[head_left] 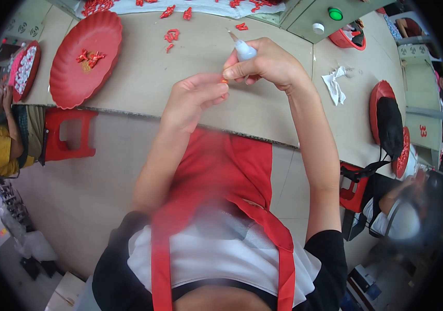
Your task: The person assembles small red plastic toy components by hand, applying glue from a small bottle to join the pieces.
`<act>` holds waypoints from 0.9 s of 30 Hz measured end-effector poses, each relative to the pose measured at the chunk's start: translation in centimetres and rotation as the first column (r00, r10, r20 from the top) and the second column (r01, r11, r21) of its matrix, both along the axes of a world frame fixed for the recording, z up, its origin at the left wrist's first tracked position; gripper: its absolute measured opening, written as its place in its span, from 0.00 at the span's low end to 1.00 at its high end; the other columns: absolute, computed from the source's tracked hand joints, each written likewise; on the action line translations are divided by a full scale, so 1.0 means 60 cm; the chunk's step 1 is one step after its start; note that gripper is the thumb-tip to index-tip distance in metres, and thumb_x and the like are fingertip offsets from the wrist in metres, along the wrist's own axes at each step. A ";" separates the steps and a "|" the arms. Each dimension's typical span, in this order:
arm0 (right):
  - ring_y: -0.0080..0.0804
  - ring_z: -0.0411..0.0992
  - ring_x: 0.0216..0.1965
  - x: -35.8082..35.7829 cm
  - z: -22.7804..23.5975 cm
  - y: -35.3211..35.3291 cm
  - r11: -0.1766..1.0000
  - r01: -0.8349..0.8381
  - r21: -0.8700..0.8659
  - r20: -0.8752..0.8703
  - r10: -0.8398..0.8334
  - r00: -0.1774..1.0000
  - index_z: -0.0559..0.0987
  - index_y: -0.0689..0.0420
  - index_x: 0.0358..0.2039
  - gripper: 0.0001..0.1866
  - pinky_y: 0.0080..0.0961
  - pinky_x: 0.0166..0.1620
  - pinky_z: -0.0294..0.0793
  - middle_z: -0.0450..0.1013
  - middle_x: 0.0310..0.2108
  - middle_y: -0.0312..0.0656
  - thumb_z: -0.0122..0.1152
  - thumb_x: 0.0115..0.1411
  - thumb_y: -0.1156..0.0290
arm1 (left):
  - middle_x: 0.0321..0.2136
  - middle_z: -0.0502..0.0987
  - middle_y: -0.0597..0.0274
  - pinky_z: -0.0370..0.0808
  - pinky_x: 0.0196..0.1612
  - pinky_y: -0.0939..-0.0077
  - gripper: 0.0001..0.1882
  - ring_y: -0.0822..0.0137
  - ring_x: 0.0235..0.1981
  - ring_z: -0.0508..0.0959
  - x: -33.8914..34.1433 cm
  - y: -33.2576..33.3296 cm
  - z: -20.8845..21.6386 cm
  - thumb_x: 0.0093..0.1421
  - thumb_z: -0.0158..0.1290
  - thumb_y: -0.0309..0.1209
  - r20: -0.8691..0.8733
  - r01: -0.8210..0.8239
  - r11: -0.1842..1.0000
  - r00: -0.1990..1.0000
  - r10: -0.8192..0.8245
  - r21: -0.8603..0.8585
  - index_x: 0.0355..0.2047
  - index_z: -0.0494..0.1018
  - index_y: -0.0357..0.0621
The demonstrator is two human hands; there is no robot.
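Note:
My left hand (193, 98) is closed in a pinch over the table, meeting the fingertips of my right hand (270, 65). Between the fingertips shows a tiny orange-red piece (224, 81), mostly hidden by the fingers. A small whitish squeeze bottle (245, 51) with a thin pointed tip is held in my right hand, its tip angled up and away to the left. Beyond my hands, several small glossy red pieces (171, 35) lie loose on the tabletop (143, 67). At the left stands a scalloped red tray (102, 36) with a few red pieces and brownish bits in it.
A white cloth (190, 7) bearing more red pieces runs along the back. Right of my forearm lies a crumpled white tissue (335, 87). A green button (335, 14) sits on a machine panel, near a red basin (353, 44). People sit at both sides; a red stool (69, 133) stands left.

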State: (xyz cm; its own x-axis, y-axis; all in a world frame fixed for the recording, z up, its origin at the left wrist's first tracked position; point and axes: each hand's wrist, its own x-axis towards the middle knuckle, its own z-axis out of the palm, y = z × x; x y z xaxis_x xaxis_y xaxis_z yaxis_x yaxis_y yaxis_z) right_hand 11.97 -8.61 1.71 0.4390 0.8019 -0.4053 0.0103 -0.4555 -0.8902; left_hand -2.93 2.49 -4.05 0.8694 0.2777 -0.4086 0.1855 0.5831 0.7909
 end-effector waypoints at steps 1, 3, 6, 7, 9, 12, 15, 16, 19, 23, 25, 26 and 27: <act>0.20 0.68 0.22 0.000 0.001 0.002 1.000 0.016 0.007 -0.004 -0.016 1.000 0.78 0.60 0.23 0.10 0.17 0.24 0.66 0.72 0.20 0.36 0.69 0.41 0.69 | 0.29 0.76 0.59 0.73 0.37 0.79 0.15 0.70 0.29 0.76 0.000 0.002 -0.003 0.48 0.59 0.25 0.010 -0.015 0.999 1.000 0.016 -0.044 0.38 0.73 0.34; 0.19 0.67 0.21 0.001 0.003 0.007 1.000 -0.008 -0.004 -0.001 0.008 1.000 0.78 0.60 0.23 0.10 0.16 0.23 0.65 0.71 0.19 0.36 0.68 0.42 0.70 | 0.30 0.76 0.60 0.73 0.37 0.79 0.15 0.70 0.30 0.76 0.001 0.008 -0.007 0.49 0.58 0.25 0.013 0.000 0.998 1.000 0.001 -0.065 0.38 0.72 0.34; 0.19 0.66 0.20 0.001 0.009 0.017 0.999 -0.022 -0.037 0.006 0.022 1.000 0.78 0.60 0.24 0.10 0.14 0.22 0.64 0.71 0.19 0.36 0.68 0.41 0.70 | 0.32 0.76 0.59 0.74 0.38 0.79 0.14 0.69 0.31 0.76 0.001 0.015 -0.011 0.50 0.57 0.24 0.020 0.002 0.996 1.000 0.000 -0.094 0.39 0.72 0.34; 0.19 0.66 0.20 0.001 0.012 0.019 0.999 -0.013 -0.031 0.003 0.013 1.000 0.78 0.60 0.24 0.10 0.14 0.22 0.64 0.71 0.19 0.36 0.68 0.41 0.70 | 0.32 0.76 0.59 0.74 0.38 0.79 0.14 0.69 0.31 0.77 0.001 0.016 -0.013 0.51 0.57 0.24 0.026 -0.009 0.994 1.000 0.012 -0.105 0.39 0.72 0.34; 0.18 0.66 0.20 0.000 0.017 0.021 0.998 -0.019 -0.056 0.006 0.020 1.000 0.78 0.60 0.25 0.12 0.14 0.21 0.64 0.71 0.20 0.36 0.69 0.40 0.70 | 0.33 0.76 0.58 0.74 0.39 0.79 0.14 0.69 0.31 0.77 0.001 0.020 -0.022 0.51 0.56 0.24 0.040 -0.003 0.991 0.999 0.008 -0.135 0.39 0.71 0.33; 0.18 0.65 0.19 0.000 0.019 0.023 0.998 -0.018 -0.052 -0.050 0.016 0.999 0.77 0.60 0.26 0.12 0.13 0.21 0.64 0.72 0.22 0.37 0.69 0.40 0.70 | 0.33 0.76 0.58 0.75 0.39 0.79 0.14 0.68 0.32 0.77 -0.001 0.026 -0.027 0.52 0.56 0.23 0.058 -0.001 0.984 0.998 0.012 -0.178 0.39 0.71 0.33; 0.18 0.65 0.19 -0.003 0.023 0.022 0.999 0.001 -0.043 -0.062 -0.003 0.998 0.78 0.60 0.26 0.13 0.13 0.21 0.65 0.72 0.22 0.37 0.69 0.40 0.70 | 0.33 0.76 0.57 0.75 0.38 0.80 0.13 0.68 0.32 0.77 -0.001 0.030 -0.026 0.53 0.55 0.23 0.065 0.004 0.980 0.998 0.009 -0.200 0.39 0.71 0.33; 0.18 0.65 0.19 -0.004 0.024 0.024 0.999 0.003 -0.039 -0.063 -0.006 0.998 0.78 0.60 0.26 0.13 0.13 0.21 0.65 0.72 0.22 0.37 0.69 0.40 0.70 | 0.33 0.76 0.57 0.75 0.38 0.81 0.13 0.68 0.32 0.77 -0.001 0.031 -0.025 0.53 0.55 0.23 0.069 0.004 0.977 0.998 0.010 -0.212 0.39 0.71 0.33; 0.18 0.66 0.21 -0.005 0.028 0.027 0.999 -0.019 -0.040 -0.057 0.017 0.998 0.78 0.59 0.26 0.13 0.13 0.22 0.65 0.72 0.23 0.37 0.69 0.39 0.70 | 0.33 0.76 0.57 0.75 0.37 0.81 0.13 0.68 0.31 0.77 -0.003 0.030 -0.019 0.52 0.55 0.22 0.076 -0.023 0.984 0.996 0.036 -0.175 0.39 0.70 0.32; 0.20 0.67 0.23 -0.005 0.024 0.028 0.998 -0.049 -0.026 -0.028 0.049 0.998 0.78 0.59 0.26 0.13 0.14 0.23 0.66 0.72 0.23 0.37 0.70 0.39 0.69 | 0.32 0.76 0.57 0.76 0.37 0.81 0.13 0.69 0.31 0.78 -0.003 0.025 -0.009 0.52 0.55 0.22 0.080 -0.047 0.993 0.995 0.056 -0.110 0.39 0.70 0.32; 0.20 0.67 0.24 -0.005 0.023 0.027 0.998 -0.060 -0.012 -0.036 0.060 0.998 0.78 0.59 0.26 0.13 0.14 0.23 0.66 0.72 0.23 0.37 0.70 0.38 0.69 | 0.32 0.76 0.56 0.76 0.37 0.80 0.14 0.69 0.31 0.78 -0.005 0.026 -0.008 0.52 0.55 0.22 0.090 -0.040 0.997 0.995 0.047 -0.070 0.39 0.69 0.32; 0.20 0.67 0.24 -0.006 0.023 0.026 0.999 -0.050 -0.001 -0.044 0.050 0.998 0.78 0.59 0.25 0.13 0.15 0.23 0.66 0.72 0.23 0.37 0.70 0.38 0.69 | 0.32 0.76 0.56 0.76 0.37 0.80 0.14 0.69 0.31 0.78 -0.006 0.026 -0.007 0.52 0.55 0.22 0.091 -0.042 0.997 0.995 0.049 -0.069 0.39 0.69 0.32; 0.20 0.67 0.25 -0.008 0.023 0.025 0.999 -0.040 0.010 -0.053 0.041 0.998 0.78 0.59 0.25 0.13 0.16 0.24 0.66 0.73 0.23 0.36 0.70 0.38 0.69 | 0.32 0.76 0.57 0.75 0.37 0.80 0.13 0.69 0.31 0.77 -0.007 0.025 -0.006 0.52 0.55 0.22 0.093 -0.044 0.997 0.994 0.050 -0.067 0.39 0.69 0.33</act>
State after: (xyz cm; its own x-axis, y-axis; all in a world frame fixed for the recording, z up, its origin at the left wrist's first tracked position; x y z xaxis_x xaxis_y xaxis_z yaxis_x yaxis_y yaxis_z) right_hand 11.52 -7.09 3.11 0.3843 0.8223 -0.4197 -0.0188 -0.4476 -0.8940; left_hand -3.36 4.00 -4.42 0.8915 0.2951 -0.3437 0.0827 0.6400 0.7639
